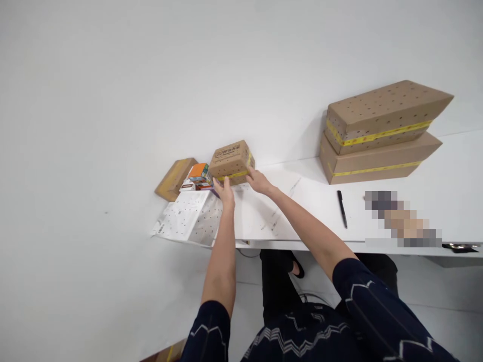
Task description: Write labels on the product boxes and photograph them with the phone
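A small cardboard box with dark print on top and yellow tape round it is at the back of the white table. My right hand grips its right front corner. On the box's lower front edge, toward its left, my left hand has its fingers and thumb. Whether the box is lifted or rests on the table cannot be made out. Just left of it are an orange carton and a few small packages, close to my left fingertips.
Another cardboard box leans at the far left, behind a white, dotted plastic mailer. Two long taped boxes are stacked at the right against the wall. A black marker lies on the white table, left of a blurred-out patch.
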Tool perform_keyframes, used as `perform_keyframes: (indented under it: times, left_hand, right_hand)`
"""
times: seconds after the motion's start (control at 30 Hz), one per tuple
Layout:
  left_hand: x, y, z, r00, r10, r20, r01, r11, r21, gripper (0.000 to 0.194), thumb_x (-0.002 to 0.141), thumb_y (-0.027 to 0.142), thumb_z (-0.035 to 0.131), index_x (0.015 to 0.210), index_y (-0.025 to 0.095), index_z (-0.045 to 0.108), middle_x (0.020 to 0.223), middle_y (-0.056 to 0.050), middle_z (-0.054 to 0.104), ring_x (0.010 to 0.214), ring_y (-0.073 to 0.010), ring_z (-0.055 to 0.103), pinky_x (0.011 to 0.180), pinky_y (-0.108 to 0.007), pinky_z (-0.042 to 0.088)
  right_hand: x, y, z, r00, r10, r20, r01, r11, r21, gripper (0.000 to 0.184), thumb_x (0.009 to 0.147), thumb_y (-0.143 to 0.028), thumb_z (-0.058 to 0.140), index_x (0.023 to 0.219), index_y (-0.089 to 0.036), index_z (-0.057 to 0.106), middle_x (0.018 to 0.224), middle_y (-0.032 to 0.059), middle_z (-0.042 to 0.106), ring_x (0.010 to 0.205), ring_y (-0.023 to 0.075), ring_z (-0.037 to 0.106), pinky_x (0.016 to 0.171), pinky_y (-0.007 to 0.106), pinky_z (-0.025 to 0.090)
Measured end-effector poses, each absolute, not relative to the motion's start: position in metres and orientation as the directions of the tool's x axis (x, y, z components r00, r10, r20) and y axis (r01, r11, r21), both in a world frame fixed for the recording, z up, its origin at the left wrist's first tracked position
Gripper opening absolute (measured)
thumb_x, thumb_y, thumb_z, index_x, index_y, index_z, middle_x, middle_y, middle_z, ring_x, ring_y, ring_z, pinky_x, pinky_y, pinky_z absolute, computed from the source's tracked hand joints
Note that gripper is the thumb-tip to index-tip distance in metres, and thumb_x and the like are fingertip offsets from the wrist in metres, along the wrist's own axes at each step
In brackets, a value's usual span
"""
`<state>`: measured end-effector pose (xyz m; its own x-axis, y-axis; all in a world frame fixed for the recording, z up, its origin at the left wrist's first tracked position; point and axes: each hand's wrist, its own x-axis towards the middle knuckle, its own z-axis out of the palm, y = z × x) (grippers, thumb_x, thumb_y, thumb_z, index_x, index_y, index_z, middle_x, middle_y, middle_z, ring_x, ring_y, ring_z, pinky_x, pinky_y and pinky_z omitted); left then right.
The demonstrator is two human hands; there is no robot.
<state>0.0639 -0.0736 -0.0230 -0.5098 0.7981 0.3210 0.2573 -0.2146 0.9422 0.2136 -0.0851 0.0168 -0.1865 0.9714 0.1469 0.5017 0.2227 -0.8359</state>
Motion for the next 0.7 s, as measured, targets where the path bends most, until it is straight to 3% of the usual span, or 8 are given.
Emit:
perform_keyframes:
  times: [0.13, 0.2, 0.27, 0.4, 0.47, 0.6, 0.7]
  left_hand:
    - [0.084, -0.074, -0.046, -0.468, 0.812, 0.349, 0.360, -0.186, 0.914, 0.029, 0.075, 0.020, 0.058, 0.104, 0.018, 0.059, 0.115, -0.010, 0.058, 0.112, -0.0206, 0.053, 0.098, -0.033, 0.041]
    - [0.088, -0.067, -0.046, -0.409, 0.845, 0.345, 0.390, -0.181, 0.903, 0.021, 0.069, 0.016, 0.061, 0.090, 0.019, 0.063, 0.100, -0.006, 0.062, 0.100, -0.0191, 0.057, 0.094, -0.033, 0.043]
    - [0.085, -0.058, -0.039, -0.390, 0.857, 0.336, 0.407, -0.166, 0.898, 0.021, 0.065, 0.014, 0.062, 0.085, 0.019, 0.063, 0.094, -0.004, 0.062, 0.096, -0.0189, 0.057, 0.093, -0.034, 0.043]
    - [0.090, -0.046, -0.024, -0.375, 0.867, 0.328, 0.422, -0.155, 0.893, 0.019, 0.063, 0.015, 0.063, 0.082, 0.018, 0.061, 0.091, -0.004, 0.061, 0.096, -0.0202, 0.057, 0.094, -0.037, 0.042]
    - [0.112, -0.049, -0.022, -0.320, 0.892, 0.320, 0.414, -0.172, 0.894, 0.016, 0.067, 0.019, 0.062, 0.083, 0.017, 0.062, 0.090, -0.006, 0.062, 0.094, -0.0201, 0.059, 0.091, -0.036, 0.045]
    - [0.194, -0.065, -0.018, -0.091, 0.956, 0.279, 0.355, -0.230, 0.906, 0.025, 0.076, 0.033, 0.063, 0.096, 0.017, 0.066, 0.094, -0.007, 0.068, 0.089, -0.0184, 0.063, 0.081, -0.031, 0.050]
    - [0.263, -0.074, 0.000, 0.149, 0.964, 0.221, 0.217, -0.250, 0.944, 0.042, 0.083, 0.043, 0.058, 0.117, 0.018, 0.061, 0.115, -0.010, 0.065, 0.104, -0.0210, 0.062, 0.089, -0.033, 0.048]
  right_hand:
    - [0.218, -0.097, -0.008, -0.190, 0.966, 0.175, 0.274, 0.223, -0.935, 0.039, 0.090, -0.015, 0.043, 0.128, -0.016, 0.050, 0.119, 0.0058, 0.062, 0.106, 0.0181, 0.057, 0.100, 0.039, 0.042]
    - [0.228, -0.120, -0.023, -0.194, 0.968, 0.159, 0.145, 0.189, -0.971, 0.039, 0.087, -0.016, 0.047, 0.125, -0.021, 0.055, 0.115, 0.0034, 0.065, 0.106, 0.0193, 0.059, 0.102, 0.041, 0.041]
    - [0.246, -0.154, -0.038, -0.184, 0.974, 0.133, 0.119, 0.156, -0.981, 0.037, 0.085, -0.020, 0.050, 0.121, -0.023, 0.058, 0.115, 0.0041, 0.065, 0.106, 0.0213, 0.060, 0.102, 0.045, 0.042]
    - [0.295, -0.232, -0.061, -0.235, 0.967, 0.097, 0.063, 0.114, -0.991, 0.033, 0.085, -0.028, 0.050, 0.115, -0.023, 0.062, 0.115, 0.0075, 0.066, 0.081, 0.0179, 0.069, 0.081, 0.040, 0.056]
    - [0.323, -0.262, -0.066, -0.218, 0.976, 0.022, -0.016, 0.019, -1.000, 0.035, 0.086, -0.033, 0.050, 0.117, -0.022, 0.061, 0.111, 0.0085, 0.066, 0.078, 0.0170, 0.070, 0.074, 0.036, 0.058]
    - [0.391, -0.273, -0.057, 0.134, 0.986, 0.100, 0.001, 0.101, -0.995, 0.035, 0.084, -0.040, 0.056, 0.113, -0.021, 0.060, 0.098, 0.0072, 0.067, 0.069, 0.0154, 0.067, 0.067, 0.033, 0.058]
    - [0.461, -0.244, -0.030, 0.596, 0.743, 0.306, 0.182, 0.246, -0.952, 0.035, 0.086, -0.046, 0.052, 0.109, -0.020, 0.059, 0.095, 0.0061, 0.066, 0.079, 0.0175, 0.066, 0.077, 0.039, 0.056]
